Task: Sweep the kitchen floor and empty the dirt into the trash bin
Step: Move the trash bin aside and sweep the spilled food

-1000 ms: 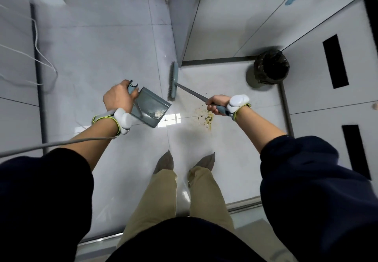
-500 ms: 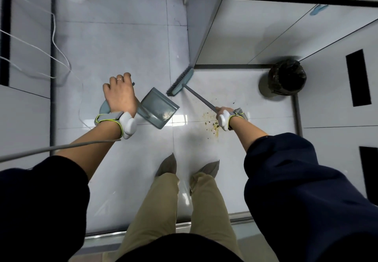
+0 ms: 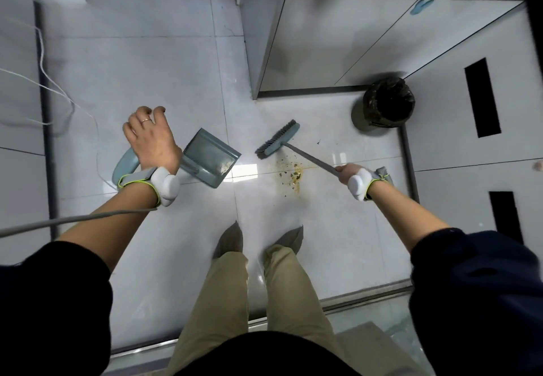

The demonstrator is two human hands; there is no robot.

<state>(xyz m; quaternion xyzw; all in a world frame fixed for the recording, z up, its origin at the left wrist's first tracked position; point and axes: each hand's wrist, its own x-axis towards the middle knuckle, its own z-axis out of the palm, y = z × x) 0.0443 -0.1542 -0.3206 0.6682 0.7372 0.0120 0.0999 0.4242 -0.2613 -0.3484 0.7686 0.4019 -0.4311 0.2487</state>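
Left hand [image 3: 152, 140]: fingers curled around the dustpan [image 3: 210, 156] handle, mouth turned toward the dirt [image 3: 291, 171].
Right hand [image 3: 351, 171]: fingers wrapped on the broom [image 3: 277, 140], bristles beyond the dirt (set to pull it panward).
Bin [image 3: 388, 102]: well apart, by the cabinet.

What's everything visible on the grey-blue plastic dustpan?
The grey-blue plastic dustpan is a flat rectangular scoop with raised side walls and a comb-like ridge near its handle end. A pale blue looped handle runs back under the left hand, whose fingers look loosely spread, so the grip itself is hidden. The pan's mouth points toward the pile of yellowish crumbs but stands apart from it. A little light debris sits in one front corner. Whether it rests on the floor is unclear.
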